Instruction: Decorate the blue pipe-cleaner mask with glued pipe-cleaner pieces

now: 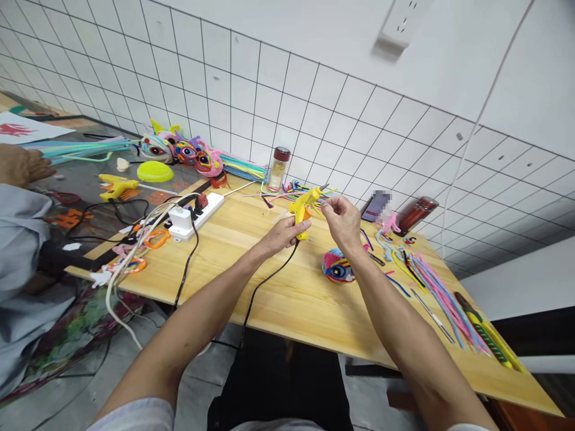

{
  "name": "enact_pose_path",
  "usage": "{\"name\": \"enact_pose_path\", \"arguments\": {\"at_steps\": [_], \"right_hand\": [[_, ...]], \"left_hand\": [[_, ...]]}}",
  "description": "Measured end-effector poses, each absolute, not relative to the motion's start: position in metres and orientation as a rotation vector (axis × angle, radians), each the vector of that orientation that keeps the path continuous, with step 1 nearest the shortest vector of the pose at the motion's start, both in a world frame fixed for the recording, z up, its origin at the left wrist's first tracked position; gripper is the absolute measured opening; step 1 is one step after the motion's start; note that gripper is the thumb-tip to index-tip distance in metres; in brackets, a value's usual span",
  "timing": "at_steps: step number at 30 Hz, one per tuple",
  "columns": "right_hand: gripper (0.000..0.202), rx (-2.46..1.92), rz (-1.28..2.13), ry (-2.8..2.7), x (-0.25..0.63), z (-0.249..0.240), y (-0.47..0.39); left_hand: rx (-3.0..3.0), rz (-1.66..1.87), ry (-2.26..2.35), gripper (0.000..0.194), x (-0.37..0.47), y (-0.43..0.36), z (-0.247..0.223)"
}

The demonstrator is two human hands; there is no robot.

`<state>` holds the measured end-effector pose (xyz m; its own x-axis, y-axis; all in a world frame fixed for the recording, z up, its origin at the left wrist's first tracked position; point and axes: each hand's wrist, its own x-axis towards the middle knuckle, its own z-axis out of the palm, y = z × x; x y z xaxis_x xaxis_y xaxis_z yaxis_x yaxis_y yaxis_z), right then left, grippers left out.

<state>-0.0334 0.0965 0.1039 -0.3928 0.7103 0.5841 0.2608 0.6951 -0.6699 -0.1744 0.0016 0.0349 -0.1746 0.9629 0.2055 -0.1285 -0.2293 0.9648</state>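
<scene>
My left hand is wrapped round the handle of a yellow glue gun, whose nozzle points up and to the right. A black cord hangs from its handle. Close to the nozzle, on its right, my right hand is closed with thumb and fingertips pinched together; whatever lies between them is too small to make out. Below my right hand, partly behind the forearm, a round colourful piece with a blue-ringed eye rests on the wooden table.
A white power strip with cords lies left. Beyond it are another yellow glue gun, colourful eye pieces and another person's hand. A glass bottle stands behind. Pink and blue stems and a green-yellow cutter lie right.
</scene>
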Motion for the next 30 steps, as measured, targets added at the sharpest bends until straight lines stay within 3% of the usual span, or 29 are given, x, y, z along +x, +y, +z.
{"name": "enact_pose_path", "arguments": {"at_steps": [30], "right_hand": [[0.013,-0.738,0.666,-1.856,-0.032,0.105,0.099]], "left_hand": [[1.230,1.510,1.198,0.067,-0.173,0.001,0.036]]}}
